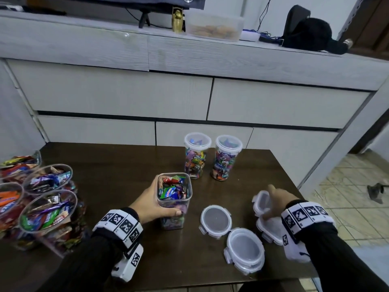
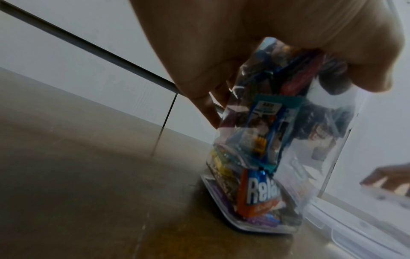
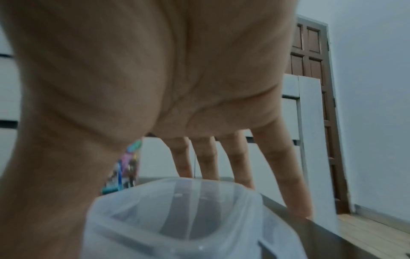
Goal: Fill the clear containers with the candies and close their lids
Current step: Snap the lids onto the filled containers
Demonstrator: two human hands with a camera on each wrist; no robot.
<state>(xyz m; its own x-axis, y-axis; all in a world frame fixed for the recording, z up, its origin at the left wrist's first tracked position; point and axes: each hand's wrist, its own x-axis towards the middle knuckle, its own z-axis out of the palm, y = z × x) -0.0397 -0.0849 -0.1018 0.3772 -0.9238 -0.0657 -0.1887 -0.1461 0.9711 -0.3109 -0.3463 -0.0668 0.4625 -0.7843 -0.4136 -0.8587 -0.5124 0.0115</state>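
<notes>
Clear square container (image 1: 174,199) in left hand (image 1: 150,205) | right hand (image 1: 277,202) over lid (image 1: 261,202)

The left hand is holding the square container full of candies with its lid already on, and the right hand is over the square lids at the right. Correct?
Not quite. The square container in the left hand has no lid; the head view shows its open top and candies. The right hand is indeed over the square lids.
</notes>
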